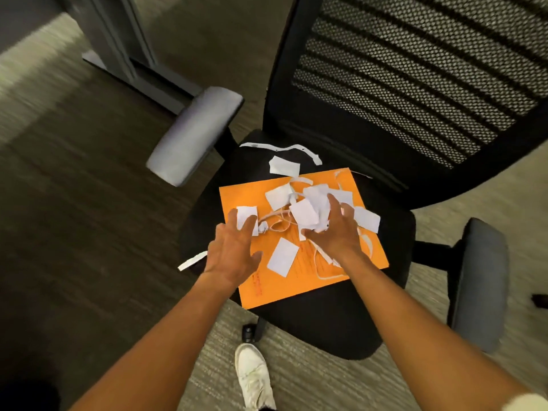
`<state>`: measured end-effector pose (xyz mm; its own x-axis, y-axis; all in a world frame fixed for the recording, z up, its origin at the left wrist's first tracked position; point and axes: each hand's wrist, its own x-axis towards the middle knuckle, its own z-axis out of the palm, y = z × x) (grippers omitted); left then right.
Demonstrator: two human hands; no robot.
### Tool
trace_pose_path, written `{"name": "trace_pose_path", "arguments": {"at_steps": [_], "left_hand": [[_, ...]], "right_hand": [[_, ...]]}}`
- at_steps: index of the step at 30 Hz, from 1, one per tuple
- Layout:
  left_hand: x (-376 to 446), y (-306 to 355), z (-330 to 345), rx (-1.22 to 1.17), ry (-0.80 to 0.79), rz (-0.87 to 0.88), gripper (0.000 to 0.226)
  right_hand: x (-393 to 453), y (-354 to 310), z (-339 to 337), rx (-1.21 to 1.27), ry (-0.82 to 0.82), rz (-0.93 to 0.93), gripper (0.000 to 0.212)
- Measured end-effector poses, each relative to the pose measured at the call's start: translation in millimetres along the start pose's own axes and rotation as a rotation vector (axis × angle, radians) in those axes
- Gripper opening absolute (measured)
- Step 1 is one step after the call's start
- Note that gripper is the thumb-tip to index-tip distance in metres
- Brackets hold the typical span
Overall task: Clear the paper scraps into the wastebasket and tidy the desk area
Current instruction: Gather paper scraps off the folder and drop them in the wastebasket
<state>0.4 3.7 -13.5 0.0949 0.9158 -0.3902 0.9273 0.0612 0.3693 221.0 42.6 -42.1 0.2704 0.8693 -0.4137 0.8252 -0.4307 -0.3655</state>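
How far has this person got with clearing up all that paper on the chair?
Nothing looks done yet: white scraps lie scattered over the orange sheet on the chair seat. In hand: the right hand is gathering the crumpled pile, while the left hand reaches over a scrap. Left: strips off the sheet, and no wastebasket is in view.

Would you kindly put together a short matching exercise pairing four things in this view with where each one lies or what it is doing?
Things:
1. orange folder
2. long curled strip
3. right hand
4. narrow strip

Places or states:
A. sticks out over the seat's left edge, beside the left hand
B. lies flat on the black seat, scraps scattered over it
C. curls round a bunch of white scraps
D. lies on the seat behind the folder, near the mesh backrest

Pairs: 1-B, 2-D, 3-C, 4-A
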Motion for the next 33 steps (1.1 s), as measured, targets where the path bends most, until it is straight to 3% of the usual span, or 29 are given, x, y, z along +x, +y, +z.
{"name": "trace_pose_path", "arguments": {"at_steps": [4,10,17,24,29,33], "left_hand": [[21,13,17,0.037,-0.009,-0.038,0.083],[40,22,27,0.134,0.016,-0.030,0.083],[72,35,25,0.171,0.031,0.075,0.098],[104,62,35,0.299,-0.020,0.168,0.094],[107,75,46,0.359,0.010,0.244,0.063],[103,72,52,0.304,0.010,0.272,0.054]], "right_hand": [[21,-3,8,-0.121,-0.043,0.004,0.104],[16,0,21,-0.236,0.027,-0.088,0.070],[-4,7,29,0.096,0.059,-0.148,0.031],[-20,32,2,0.364,0.166,-0.092,0.004],[-15,55,-24,0.500,0.304,0.034,0.012],[-2,67,-32,0.519,0.293,0.118,0.013]]}}
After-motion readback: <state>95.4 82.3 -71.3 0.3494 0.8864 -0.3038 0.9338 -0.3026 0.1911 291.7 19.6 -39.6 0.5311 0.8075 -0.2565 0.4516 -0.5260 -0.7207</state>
